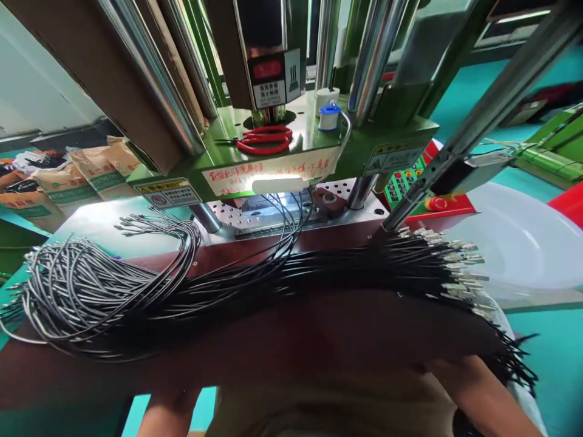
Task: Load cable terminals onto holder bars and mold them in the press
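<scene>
Black cables [337, 267] lie along the brown bench [319, 334]; both hands hidden, I cannot tell their grip.

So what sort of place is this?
Probably a factory workshop: there's a green press-like machine, a control panel with buttons, and many dark cables across the brown bench.

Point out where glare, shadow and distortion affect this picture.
Head view: the lit lamp bar glares against the lower edge of the handwritten label; head view: the dark red-brown tabletop sinks into shade in front of the black cables, obscuring detail; head view: the steel columns splay apart towards the top, probably from wide-angle distortion.
</scene>
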Action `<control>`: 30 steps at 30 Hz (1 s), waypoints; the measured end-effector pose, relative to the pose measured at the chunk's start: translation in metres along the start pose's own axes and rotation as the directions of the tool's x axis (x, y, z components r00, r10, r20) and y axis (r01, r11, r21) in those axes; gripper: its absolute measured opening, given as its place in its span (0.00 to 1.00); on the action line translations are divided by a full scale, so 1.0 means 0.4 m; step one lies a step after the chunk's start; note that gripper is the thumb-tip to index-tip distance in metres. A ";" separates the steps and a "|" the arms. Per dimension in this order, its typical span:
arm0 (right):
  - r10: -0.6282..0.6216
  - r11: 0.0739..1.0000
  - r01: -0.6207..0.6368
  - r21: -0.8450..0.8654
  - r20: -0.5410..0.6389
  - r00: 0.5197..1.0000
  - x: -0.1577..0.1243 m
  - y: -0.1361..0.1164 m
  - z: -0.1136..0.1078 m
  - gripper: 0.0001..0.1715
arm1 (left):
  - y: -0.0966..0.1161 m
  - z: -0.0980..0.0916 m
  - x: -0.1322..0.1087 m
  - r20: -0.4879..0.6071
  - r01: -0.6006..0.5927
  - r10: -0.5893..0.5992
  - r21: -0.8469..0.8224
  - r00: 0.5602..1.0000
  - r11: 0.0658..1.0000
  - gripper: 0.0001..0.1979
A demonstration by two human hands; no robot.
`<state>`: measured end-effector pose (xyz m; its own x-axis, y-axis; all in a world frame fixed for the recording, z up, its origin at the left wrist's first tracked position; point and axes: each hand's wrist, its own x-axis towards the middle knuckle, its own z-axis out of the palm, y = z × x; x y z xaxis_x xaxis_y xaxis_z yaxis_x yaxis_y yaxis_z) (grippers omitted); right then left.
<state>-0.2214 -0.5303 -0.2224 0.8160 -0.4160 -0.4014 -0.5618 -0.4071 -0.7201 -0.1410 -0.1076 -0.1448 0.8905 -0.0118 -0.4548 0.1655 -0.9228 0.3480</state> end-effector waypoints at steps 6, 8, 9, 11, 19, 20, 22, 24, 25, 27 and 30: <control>-0.008 1.000 -0.003 0.026 0.411 0.911 -0.086 -0.071 -0.042 0.21 | -0.036 -0.018 -0.016 0.149 -0.045 0.043 0.007 0.988 0.999 0.15; -0.059 0.998 0.047 0.035 0.625 0.778 -0.114 -0.112 -0.063 0.21 | -0.020 -0.046 -0.043 0.267 -0.083 0.076 0.017 0.961 0.996 0.17; -0.103 0.995 0.070 0.075 0.677 0.728 -0.127 -0.136 -0.072 0.23 | -0.004 -0.061 -0.058 0.315 -0.107 0.096 0.017 0.944 0.994 0.18; -0.217 0.975 0.110 0.195 0.703 0.677 -0.145 -0.190 -0.084 0.26 | 0.044 -0.090 -0.083 0.356 -0.167 0.157 -0.002 0.921 0.986 0.20; -0.429 0.881 0.146 0.449 0.631 0.646 -0.117 -0.411 -0.064 0.23 | 0.257 -0.152 -0.119 0.362 -0.469 0.471 -0.099 0.805 0.878 0.15; -0.439 0.872 0.162 0.462 0.594 0.674 -0.107 -0.431 -0.060 0.23 | 0.268 -0.156 -0.123 0.370 -0.485 0.491 -0.117 0.789 0.867 0.14; -0.460 0.842 0.192 0.504 0.484 0.745 -0.087 -0.464 -0.055 0.23 | 0.281 -0.160 -0.132 0.376 -0.519 0.531 -0.143 0.759 0.843 0.13; -0.462 0.788 0.194 0.585 0.353 0.814 -0.064 -0.490 -0.052 0.23 | 0.285 -0.163 -0.138 0.366 -0.540 0.555 -0.152 0.747 0.828 0.11; -0.453 0.746 0.183 0.640 0.287 0.844 -0.050 -0.502 -0.050 0.22 | 0.286 -0.163 -0.140 0.366 -0.540 0.556 -0.156 0.746 0.827 0.11; -0.423 0.632 0.153 0.760 0.173 0.889 -0.021 -0.523 -0.044 0.20 | 0.289 -0.160 -0.143 0.375 -0.534 0.555 -0.169 0.743 0.828 0.10; -0.355 0.479 0.138 0.867 0.048 0.934 0.031 -0.554 -0.028 0.15 | 0.297 -0.146 -0.140 0.381 -0.553 0.591 -0.215 0.711 0.805 0.09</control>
<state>-0.0885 -0.4543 -0.0614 0.9678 -0.2051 -0.1462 -0.0387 0.4523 -0.8910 -0.1466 -0.1942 -0.0299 0.5695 -0.7005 -0.4300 -0.2685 -0.6530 0.7082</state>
